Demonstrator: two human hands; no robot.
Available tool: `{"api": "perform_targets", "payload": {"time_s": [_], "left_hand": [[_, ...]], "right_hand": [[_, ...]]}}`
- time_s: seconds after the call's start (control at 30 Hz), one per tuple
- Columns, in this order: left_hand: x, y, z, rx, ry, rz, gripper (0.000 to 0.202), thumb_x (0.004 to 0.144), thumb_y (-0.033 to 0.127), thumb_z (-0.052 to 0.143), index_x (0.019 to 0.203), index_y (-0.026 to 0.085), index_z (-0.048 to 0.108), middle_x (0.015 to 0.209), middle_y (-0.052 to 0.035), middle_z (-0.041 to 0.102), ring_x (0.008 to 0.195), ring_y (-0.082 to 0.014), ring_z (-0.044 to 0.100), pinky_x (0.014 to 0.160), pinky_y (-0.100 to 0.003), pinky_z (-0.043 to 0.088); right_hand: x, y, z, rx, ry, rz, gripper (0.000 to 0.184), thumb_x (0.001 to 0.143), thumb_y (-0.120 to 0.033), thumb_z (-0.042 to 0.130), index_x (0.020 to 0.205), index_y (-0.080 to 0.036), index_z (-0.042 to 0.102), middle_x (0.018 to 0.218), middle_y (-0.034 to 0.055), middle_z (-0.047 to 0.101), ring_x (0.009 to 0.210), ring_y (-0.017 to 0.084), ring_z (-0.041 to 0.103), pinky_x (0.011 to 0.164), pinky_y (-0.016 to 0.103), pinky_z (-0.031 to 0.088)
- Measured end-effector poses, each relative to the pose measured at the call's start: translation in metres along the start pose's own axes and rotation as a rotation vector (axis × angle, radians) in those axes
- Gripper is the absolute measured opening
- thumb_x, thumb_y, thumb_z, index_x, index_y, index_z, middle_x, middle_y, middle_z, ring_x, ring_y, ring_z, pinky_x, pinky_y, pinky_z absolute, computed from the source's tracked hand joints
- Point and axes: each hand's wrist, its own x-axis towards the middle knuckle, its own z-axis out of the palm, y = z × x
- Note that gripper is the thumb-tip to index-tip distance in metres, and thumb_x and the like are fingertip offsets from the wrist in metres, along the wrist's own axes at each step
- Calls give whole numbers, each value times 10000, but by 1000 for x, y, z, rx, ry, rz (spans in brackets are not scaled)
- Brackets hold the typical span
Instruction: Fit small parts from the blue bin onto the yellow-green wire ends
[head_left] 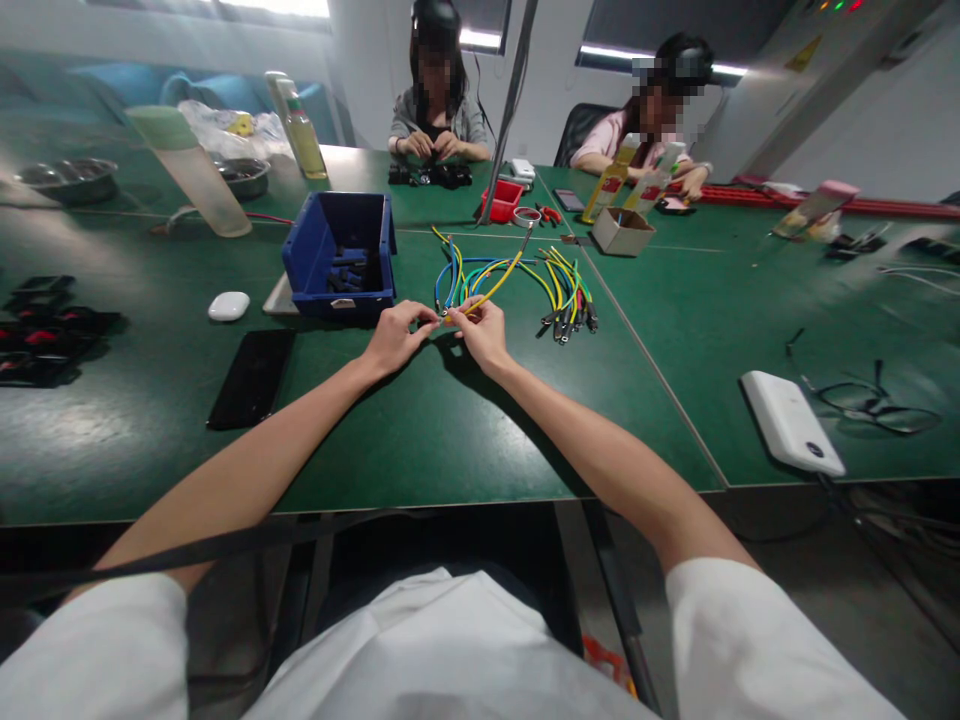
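Observation:
My right hand [484, 330] pinches a yellow cable [502, 280] near its lower end; the cable slants up to the right, with a metal tip at its far end. Close against it, my left hand [397, 335] has thumb and forefinger pressed together at the cable's lower end, and what they grip is too small to make out. Behind my hands lie blue, green and yellow cables [452, 270]. To the right fans out a bundle of cables [566, 290], several with black sleeves and metal lugs. A blue bin [341, 300] with small black pieces inside stands left of my hands.
On the green table [480, 430] lie a phone [253, 380], a white earphone case [228, 306], a power bank [791, 420] and glasses [874, 408]. A red tray [501, 200] and a small box [622, 232] stand farther back. Two people work across the table.

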Motion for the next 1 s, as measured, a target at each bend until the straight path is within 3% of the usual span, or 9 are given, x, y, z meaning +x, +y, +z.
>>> {"api": "perform_targets", "payload": {"time_s": [0.43,0.6,1.0], "left_hand": [[0,0,-1,-46,-1,-30,126,837,283,640,864,175,699,850,-51,720,767,-178,636,657,-295,466],[0,0,-1,-50,2,-26,113,830,274,652,853,176,703,842,-50,721,755,-175,635,661,-297,467],[-1,-1,0,-35,-7,-6,103,822,266,656,841,184,715,828,-50,721,792,-190,648,701,-314,493]], "right_hand": [[-2,-3,0,-10,0,-13,265,733,-386,683,802,-211,496,786,12,659,741,182,707,495,217,482],[-1,-3,0,-8,12,-39,238,732,-357,682,786,-210,502,754,-1,652,725,178,704,593,258,530],[2,3,-2,-43,5,-45,248,724,-378,691,783,-217,511,734,-11,652,713,174,697,619,269,536]]}}
